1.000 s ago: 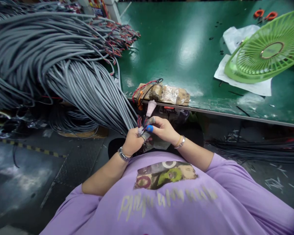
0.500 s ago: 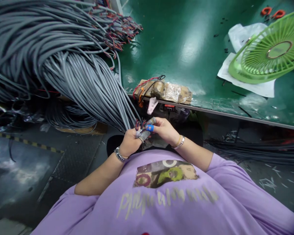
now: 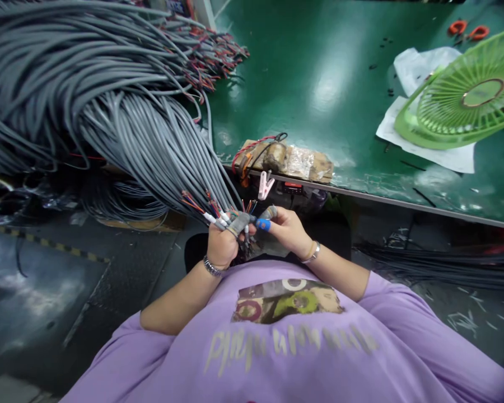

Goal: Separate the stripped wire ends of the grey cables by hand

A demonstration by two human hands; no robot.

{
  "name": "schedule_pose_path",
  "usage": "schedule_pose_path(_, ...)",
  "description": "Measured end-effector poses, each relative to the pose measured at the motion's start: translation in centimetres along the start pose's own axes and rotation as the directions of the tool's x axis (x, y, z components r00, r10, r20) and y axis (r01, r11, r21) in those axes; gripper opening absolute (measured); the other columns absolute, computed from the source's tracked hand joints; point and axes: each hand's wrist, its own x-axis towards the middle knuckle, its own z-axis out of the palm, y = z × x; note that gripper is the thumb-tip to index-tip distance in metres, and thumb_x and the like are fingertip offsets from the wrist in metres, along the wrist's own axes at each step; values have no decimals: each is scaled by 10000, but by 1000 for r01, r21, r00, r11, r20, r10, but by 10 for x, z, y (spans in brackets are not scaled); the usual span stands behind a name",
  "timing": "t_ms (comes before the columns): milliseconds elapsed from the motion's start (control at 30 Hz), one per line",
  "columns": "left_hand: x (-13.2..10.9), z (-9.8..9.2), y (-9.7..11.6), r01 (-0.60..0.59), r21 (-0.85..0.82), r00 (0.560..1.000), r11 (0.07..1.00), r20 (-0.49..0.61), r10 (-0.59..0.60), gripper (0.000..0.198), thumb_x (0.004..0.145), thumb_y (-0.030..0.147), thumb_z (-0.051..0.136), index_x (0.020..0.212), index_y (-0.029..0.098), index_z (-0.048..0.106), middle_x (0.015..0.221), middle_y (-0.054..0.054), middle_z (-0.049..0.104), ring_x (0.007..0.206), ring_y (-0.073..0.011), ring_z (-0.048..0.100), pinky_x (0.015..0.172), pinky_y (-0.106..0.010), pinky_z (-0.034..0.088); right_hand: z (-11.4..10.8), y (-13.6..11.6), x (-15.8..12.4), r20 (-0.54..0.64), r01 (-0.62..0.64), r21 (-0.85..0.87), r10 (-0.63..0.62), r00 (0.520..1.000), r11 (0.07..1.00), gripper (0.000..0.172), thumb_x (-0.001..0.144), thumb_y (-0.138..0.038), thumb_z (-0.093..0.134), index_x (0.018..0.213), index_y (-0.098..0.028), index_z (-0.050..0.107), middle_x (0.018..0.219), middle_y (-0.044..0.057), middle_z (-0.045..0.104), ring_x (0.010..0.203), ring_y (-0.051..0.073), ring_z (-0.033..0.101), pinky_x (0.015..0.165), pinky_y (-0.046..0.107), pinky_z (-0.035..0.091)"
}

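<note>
My left hand [image 3: 223, 242] is closed around the ends of several grey cables [image 3: 185, 151]; their split coloured wires [image 3: 197, 205] fan out above the thumb. Tape wraps some of that hand's fingers. Close beside it on the right, my right hand [image 3: 289, 228] pinches at the wire ends, with a blue band [image 3: 262, 224] on one finger and grey wrapping on another. What exactly lies between the right fingertips is too small to make out. Both hands are in front of my body, just below the bench edge.
On the green bench [image 3: 294, 95], a small motor on a taped board [image 3: 298, 159] sits at the front edge, a pink clip [image 3: 265, 184] hanging beside it. Farther right are a green fan [image 3: 466, 95] and orange-handled scissors [image 3: 468, 29]. More cables [image 3: 59, 73] heap up at left.
My left hand has turned, and the coloured wire ends it holds now spread up and to the left. The right hand stays close beside it. The view has shifted slightly.
</note>
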Motion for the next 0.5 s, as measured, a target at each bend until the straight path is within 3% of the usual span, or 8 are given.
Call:
schedule_pose_path(200, -2, 0, 2, -1, -16, 1000, 1000, -15, 1, 276, 695, 388, 771, 672, 139, 652, 519, -19, 641, 442, -107, 581, 370, -169, 355, -2, 0, 0, 85, -1, -39, 5, 996, 999, 379, 690, -494, 770, 690, -156, 599, 646, -19, 564, 603, 97, 482, 603, 247, 419)
schedule_pose_path(333, -3, -3, -2, -31, 29, 1000, 999, 0, 31, 264, 730, 384, 757, 684, 141, 664, 553, -24, 665, 428, -83, 551, 385, -167, 363, 2, -3, 6, 68, -86, 52, 82, 994, 995, 393, 717, -530, 725, 741, -161, 594, 648, -34, 542, 557, 76, 452, 553, 228, 408)
schedule_pose_path(500, -4, -7, -10, -62, 99, 998, 993, 22, 61, 260, 749, 395, 744, 705, 147, 678, 560, -15, 658, 422, -80, 532, 405, -182, 387, 12, -8, 12, 45, -153, 137, 149, 988, 979, 424, 651, -503, 781, 832, -156, 619, 659, -33, 576, 544, 76, 473, 508, 216, 372)
